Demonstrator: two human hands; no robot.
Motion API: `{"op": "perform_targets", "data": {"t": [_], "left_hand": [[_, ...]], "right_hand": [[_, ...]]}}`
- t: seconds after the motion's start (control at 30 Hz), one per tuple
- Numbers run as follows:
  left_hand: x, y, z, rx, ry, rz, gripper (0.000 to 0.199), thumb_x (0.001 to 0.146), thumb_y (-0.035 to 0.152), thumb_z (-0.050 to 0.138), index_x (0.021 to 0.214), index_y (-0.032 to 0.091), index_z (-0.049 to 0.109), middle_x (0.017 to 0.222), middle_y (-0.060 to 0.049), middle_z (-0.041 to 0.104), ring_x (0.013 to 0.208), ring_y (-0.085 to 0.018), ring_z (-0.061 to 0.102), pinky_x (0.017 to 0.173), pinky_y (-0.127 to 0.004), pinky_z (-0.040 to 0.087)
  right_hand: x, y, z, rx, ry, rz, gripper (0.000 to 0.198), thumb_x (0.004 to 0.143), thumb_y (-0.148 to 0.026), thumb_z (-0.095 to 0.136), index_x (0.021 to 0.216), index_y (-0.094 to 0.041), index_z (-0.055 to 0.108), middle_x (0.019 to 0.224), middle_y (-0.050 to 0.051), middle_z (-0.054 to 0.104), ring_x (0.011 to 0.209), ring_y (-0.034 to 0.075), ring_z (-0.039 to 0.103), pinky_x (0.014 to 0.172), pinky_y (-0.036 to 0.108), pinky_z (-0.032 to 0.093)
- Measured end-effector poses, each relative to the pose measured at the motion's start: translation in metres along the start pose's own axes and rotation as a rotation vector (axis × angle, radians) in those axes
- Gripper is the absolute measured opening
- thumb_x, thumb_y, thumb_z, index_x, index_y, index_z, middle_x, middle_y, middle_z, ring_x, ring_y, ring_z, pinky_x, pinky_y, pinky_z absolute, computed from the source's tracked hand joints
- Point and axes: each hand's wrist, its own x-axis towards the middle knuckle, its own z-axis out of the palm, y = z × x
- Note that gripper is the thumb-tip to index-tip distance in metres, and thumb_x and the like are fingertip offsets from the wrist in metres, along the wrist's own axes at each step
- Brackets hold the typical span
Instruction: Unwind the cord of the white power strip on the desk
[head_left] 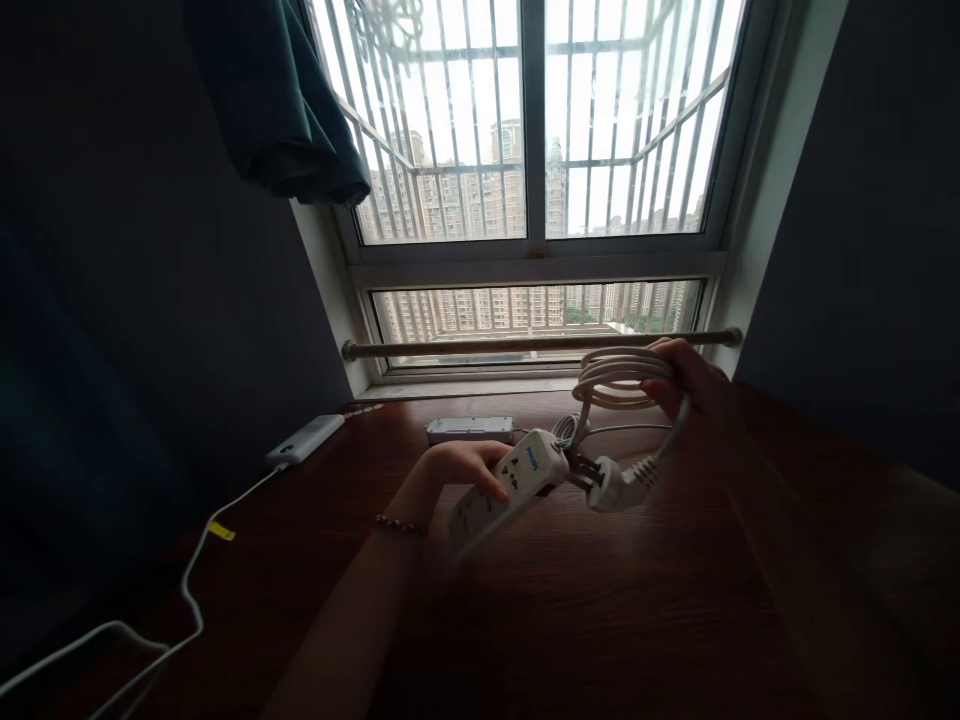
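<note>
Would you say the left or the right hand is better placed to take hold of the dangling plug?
Probably the left. The right hand is full of coiled cable, while the left hand, holding the power strip, sits close to the plug.

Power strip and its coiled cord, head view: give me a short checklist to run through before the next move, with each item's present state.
1. Left hand grips the white power strip: ok.
2. Right hand holds the coiled cord: ok.
3. Plug hangs free, not in any socket: ok.
4. Strip lifted off the wooden surface: ok.
5. Cord free of the second power strip by the window: cannot tell.
6. Clear of the power bank and its cable at left: ok.
</note>
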Motion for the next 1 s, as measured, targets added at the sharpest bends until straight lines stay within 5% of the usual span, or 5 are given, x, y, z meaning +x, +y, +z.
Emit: {"op": "perform_targets", "data": {"t": [0.23,0.57,1.0], "left_hand": [[-0.022,0.002,-0.031,0.197,0.006,-0.131,0.044,0.058,0.023,0.079,0.098,0.018,0.061,0.092,-0.001,0.067,0.085,-0.020,0.061,0.072,-0.027,0.048],[-0.041,-0.027,-0.066,0.338,0.061,-0.370,0.051,0.050,0.027,0.081,0.095,0.017,0.062,0.091,-0.004,0.068,0.083,-0.024,0.063,0.069,-0.031,0.049],[-0.030,-0.044,-0.067,0.379,0.021,-0.501,0.052,0.047,0.029,0.081,0.095,0.019,0.065,0.084,-0.004,0.069,0.070,-0.023,0.063,0.059,-0.030,0.049]], "right_hand": [[-0.005,-0.002,0.019,-0.010,-0.116,-0.033,0.018,0.081,-0.029,0.060,0.083,-0.020,0.045,0.071,-0.001,0.049,0.059,0.012,0.041,0.055,0.025,0.035],[-0.028,-0.008,0.072,0.086,-0.328,0.084,0.022,0.083,-0.036,0.055,0.080,-0.020,0.040,0.067,0.000,0.050,0.057,0.012,0.043,0.053,0.026,0.037],[-0.043,-0.002,0.102,0.129,-0.337,0.217,0.028,0.085,-0.041,0.052,0.075,-0.021,0.036,0.062,-0.003,0.045,0.054,0.011,0.039,0.051,0.025,0.034]]}}
